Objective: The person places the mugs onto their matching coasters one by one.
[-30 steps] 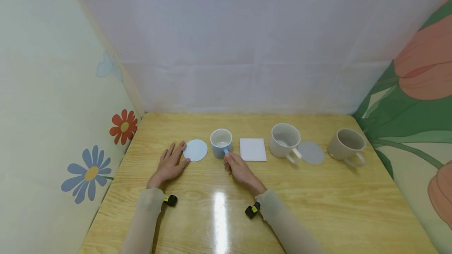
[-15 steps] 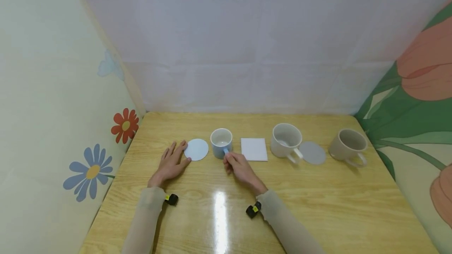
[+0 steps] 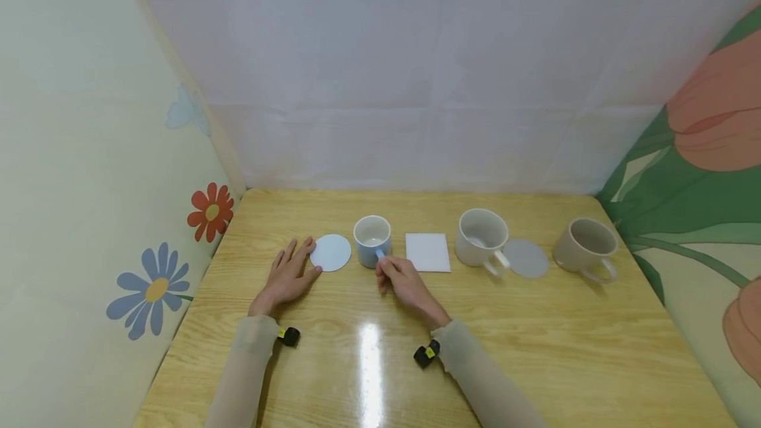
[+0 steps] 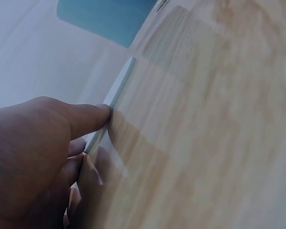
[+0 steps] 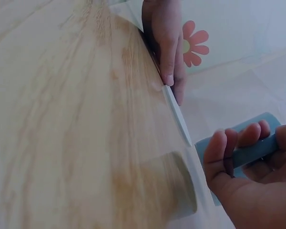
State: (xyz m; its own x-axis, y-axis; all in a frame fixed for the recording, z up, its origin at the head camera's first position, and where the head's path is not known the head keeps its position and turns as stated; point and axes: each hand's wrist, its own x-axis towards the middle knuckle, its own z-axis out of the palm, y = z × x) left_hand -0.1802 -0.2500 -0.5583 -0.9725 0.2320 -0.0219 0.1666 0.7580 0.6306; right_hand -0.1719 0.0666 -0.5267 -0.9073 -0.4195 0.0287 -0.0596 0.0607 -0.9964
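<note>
Three mugs stand in a row across the middle of the head view. In the wrist views the blue mug (image 3: 372, 240) is cut off, so its inside shows only from above: pale, glossy, with no contents I can make out. The right hand (image 3: 402, 284) curls its fingers (image 5: 231, 151) around the mug's handle. The left hand (image 3: 288, 276) lies flat, fingers straight, thumb touching the thin round disc (image 3: 330, 252) just left of the mug on the shiny wooden table (image 3: 535, 329).
</note>
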